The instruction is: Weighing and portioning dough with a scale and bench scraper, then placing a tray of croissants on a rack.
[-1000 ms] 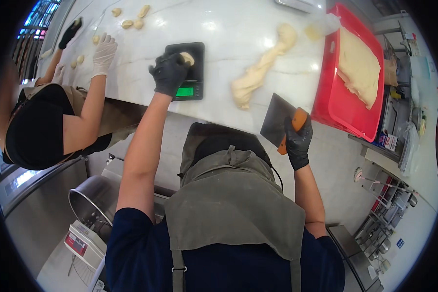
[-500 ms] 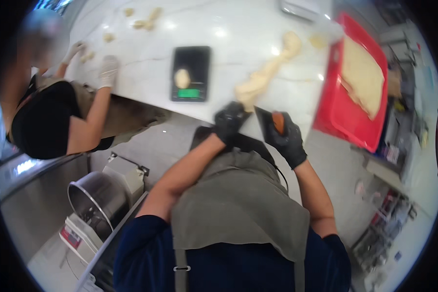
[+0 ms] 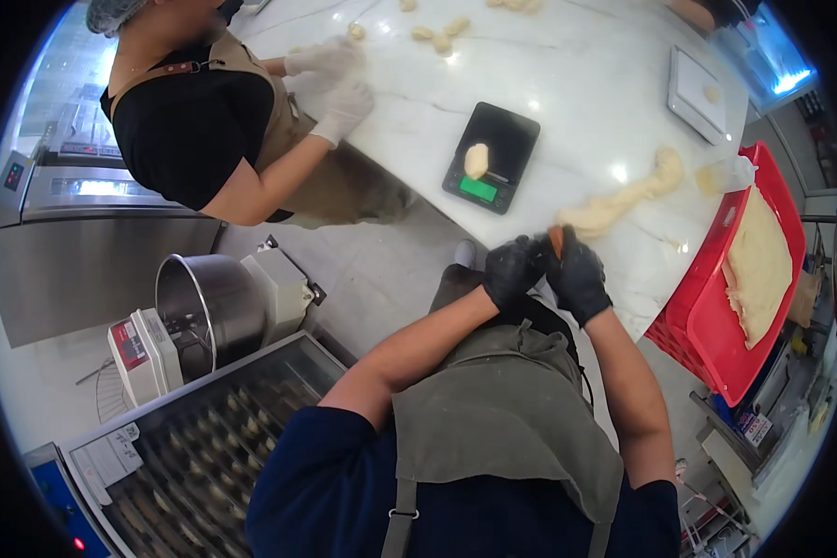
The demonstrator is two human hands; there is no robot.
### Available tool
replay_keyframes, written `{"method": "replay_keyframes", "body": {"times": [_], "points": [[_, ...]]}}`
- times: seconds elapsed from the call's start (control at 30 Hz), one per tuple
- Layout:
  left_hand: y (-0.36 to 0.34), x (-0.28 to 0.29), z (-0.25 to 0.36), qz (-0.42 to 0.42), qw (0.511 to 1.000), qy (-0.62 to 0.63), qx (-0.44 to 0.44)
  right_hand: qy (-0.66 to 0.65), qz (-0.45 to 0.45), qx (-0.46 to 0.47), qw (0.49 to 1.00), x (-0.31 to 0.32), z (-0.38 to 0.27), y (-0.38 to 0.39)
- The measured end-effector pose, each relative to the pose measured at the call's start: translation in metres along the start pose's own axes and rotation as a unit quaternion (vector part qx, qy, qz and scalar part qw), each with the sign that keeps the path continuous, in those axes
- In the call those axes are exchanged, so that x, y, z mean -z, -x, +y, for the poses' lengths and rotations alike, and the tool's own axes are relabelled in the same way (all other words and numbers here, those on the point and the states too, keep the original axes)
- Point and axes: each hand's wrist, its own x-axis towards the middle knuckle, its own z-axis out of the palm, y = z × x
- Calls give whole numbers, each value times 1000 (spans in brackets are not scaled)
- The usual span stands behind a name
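Observation:
My right hand (image 3: 578, 281), in a black glove, is closed around the brownish-orange handle of a dough scraper (image 3: 556, 242); the scraper's blade is hidden. Right beside it, my black-gloved left hand (image 3: 513, 272) has its fingers curled in, and whatever they hold is out of sight. Both hands are at the near edge of the marble table. A long strip of dough (image 3: 623, 203) stretches away from just beyond my right hand. Farther left lies a black digital scale (image 3: 511, 130) with a lit green display, bearing one dough piece (image 3: 476, 161).
A red crate (image 3: 665, 325) with a dough slab (image 3: 758, 265) stands at the right. A white scale (image 3: 697, 93) sits farther back. On the left, a co-worker's gloved hands (image 3: 344, 107) are near dough pieces (image 3: 442, 39). A mixer bowl (image 3: 237, 302) stands below them.
My hands have come together; the scraper, earlier apart from my left hand, is now up against it. The whole view has swung left, showing more of the co-worker and mixer.

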Motion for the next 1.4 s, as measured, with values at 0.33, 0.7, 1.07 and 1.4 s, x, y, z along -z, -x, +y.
{"method": "replay_keyframes", "body": {"times": [0.33,0.7,1.07,1.4], "points": [[7,90,-112,69,712,646,266,-395,142,-180,890,37,98,95],[-76,162,-144,41,699,639,317,-487,271,-284,780,-10,180,140],[-136,113,-121,-129,971,171,105,-471,317,-300,767,-14,174,133],[-182,100,-98,-106,964,206,127,-466,320,-301,768,-13,169,132]]}}
